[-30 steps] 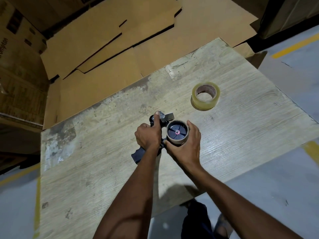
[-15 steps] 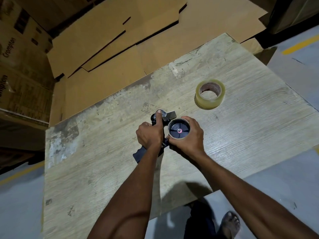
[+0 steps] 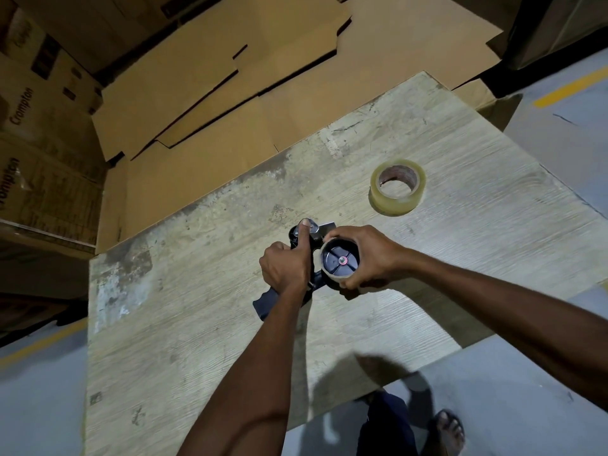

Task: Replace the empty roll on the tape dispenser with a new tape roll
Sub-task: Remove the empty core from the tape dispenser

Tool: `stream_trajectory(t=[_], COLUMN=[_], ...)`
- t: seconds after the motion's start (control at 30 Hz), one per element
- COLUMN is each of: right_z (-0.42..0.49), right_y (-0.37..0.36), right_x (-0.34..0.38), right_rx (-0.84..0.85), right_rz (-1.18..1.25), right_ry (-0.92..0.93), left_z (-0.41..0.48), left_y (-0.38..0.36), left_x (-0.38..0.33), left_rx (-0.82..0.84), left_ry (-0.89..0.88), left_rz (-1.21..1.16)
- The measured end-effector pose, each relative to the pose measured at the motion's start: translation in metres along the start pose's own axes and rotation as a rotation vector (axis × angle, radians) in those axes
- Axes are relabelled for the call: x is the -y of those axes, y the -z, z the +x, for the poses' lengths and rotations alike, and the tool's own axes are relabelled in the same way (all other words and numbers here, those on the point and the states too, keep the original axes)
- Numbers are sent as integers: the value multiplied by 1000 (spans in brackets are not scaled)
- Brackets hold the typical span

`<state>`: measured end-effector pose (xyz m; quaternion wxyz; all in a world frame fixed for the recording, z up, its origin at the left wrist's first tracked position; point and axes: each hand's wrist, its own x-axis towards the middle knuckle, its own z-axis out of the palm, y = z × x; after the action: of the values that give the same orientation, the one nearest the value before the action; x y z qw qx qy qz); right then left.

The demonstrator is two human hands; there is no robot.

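A black tape dispenser (image 3: 268, 299) lies on its side on the worn wooden table (image 3: 460, 258), its handle pointing toward me. My left hand (image 3: 286, 264) grips its frame, thumb stretched onto the metal front plate. My right hand (image 3: 368, 258) wraps around the empty cardboard core (image 3: 339, 276), which sits on the dispenser's dark hub (image 3: 340, 261) with a pink centre. The new roll of clear tape (image 3: 398, 187) lies flat on the table, beyond my right hand and apart from it.
Flattened cardboard sheets (image 3: 230, 93) lie beyond the table's far edge. Printed cartons (image 3: 29, 143) are stacked at the left. Grey floor with yellow lines surrounds the table; my bare foot (image 3: 447, 429) shows below its near edge.
My right hand has shifted from beneath the core to around its right side, fingers over the top. The left hand keeps its grip. The camera has moved a little.
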<state>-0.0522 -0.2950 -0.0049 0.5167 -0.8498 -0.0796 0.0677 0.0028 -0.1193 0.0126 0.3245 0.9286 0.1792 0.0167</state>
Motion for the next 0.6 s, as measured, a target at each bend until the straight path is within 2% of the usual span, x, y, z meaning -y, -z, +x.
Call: stream_trajectory(t=[0.07,0.17,0.33,0.47,0.6], right_z=[-8,-27,-25,-11,-8], right_y=[-10,-42,-91,-106,-104], right_x=[-3,-2,12,17,13], right_rx=[-86,-346,-743,-891,-938], right_rz=[49,167,165,189,173], right_ry=[-24,-81,-260,-354,-279], left_z=[0,-2,-2,1,4], left_y=[0,1,0,-3,-6], left_x=[0,-1,0,1,3], left_rx=[3,9,2,-25,-41], left_ry=[2,7,5,-4,-9], left_rz=[-1,-7,-6,6,26])
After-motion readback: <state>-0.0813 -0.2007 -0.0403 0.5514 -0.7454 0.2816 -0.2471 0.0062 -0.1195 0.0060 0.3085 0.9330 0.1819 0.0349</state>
